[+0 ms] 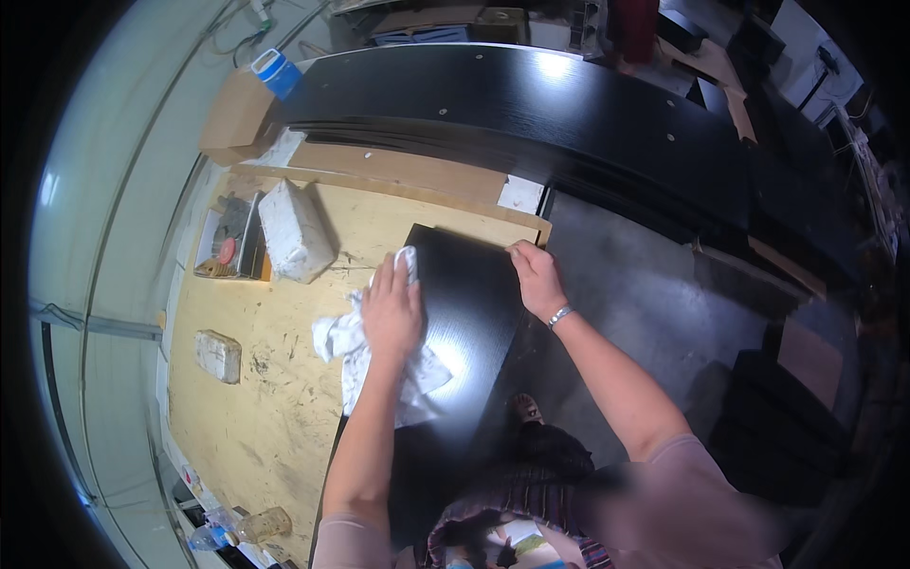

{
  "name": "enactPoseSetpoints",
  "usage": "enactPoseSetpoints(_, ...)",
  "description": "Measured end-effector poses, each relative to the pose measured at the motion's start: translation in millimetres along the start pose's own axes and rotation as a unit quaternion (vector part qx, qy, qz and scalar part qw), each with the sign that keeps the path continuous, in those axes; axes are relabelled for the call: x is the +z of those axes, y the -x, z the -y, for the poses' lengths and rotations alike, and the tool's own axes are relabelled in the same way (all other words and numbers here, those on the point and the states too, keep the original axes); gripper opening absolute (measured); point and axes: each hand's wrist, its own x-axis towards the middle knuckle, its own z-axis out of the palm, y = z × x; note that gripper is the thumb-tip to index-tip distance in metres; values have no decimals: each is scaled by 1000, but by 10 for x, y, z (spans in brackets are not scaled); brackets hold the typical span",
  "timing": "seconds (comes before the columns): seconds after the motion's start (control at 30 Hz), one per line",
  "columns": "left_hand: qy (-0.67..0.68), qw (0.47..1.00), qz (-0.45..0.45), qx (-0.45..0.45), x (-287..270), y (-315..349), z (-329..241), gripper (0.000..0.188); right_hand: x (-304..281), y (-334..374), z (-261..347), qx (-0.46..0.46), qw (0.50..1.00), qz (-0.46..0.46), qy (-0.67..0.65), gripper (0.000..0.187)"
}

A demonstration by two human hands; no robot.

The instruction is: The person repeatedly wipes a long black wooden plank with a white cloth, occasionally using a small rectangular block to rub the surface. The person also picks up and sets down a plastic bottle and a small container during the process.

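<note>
A glossy black board (460, 313) lies along the right side of the wooden worktable. My left hand (391, 313) presses a crumpled white cloth (353, 353) onto the board's left edge. Its fingers point away from me, and part of the cloth sticks out past their tips. At the board's far right corner, my right hand (537, 278) is closed on the edge, with a metal bracelet at the wrist. How its fingertips sit under the board is hidden.
Left on the pale wooden tabletop (275, 398) are a large wrapped white block (292, 232), a smaller block (218, 357) and an open box (201, 256) of odds and ends. Beyond stand stacked black panels (512, 95) and a blue jug (277, 74). Plastic bottles (265, 524) lie near left.
</note>
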Motion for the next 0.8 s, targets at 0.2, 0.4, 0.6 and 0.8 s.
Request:
enactPoseSetpoints(0.2,-40,982,21,183,-34,660,-656,61,14,-8,-51,-19,1000,-3,-6,23)
enactPoseSetpoints(0.4,30,956,156,248,-411,1788,-449,64,-46,-16,-36,-14,999,8,42,21)
enactPoseSetpoints(0.6,21,980,127,151,-588,2838,99,62,8,35,64,-28,999,5,29,21)
enactPoseSetpoints(0.8,53,995,23,76,-391,1875,-214,58,14,4,1,-63,996,23,62,22)
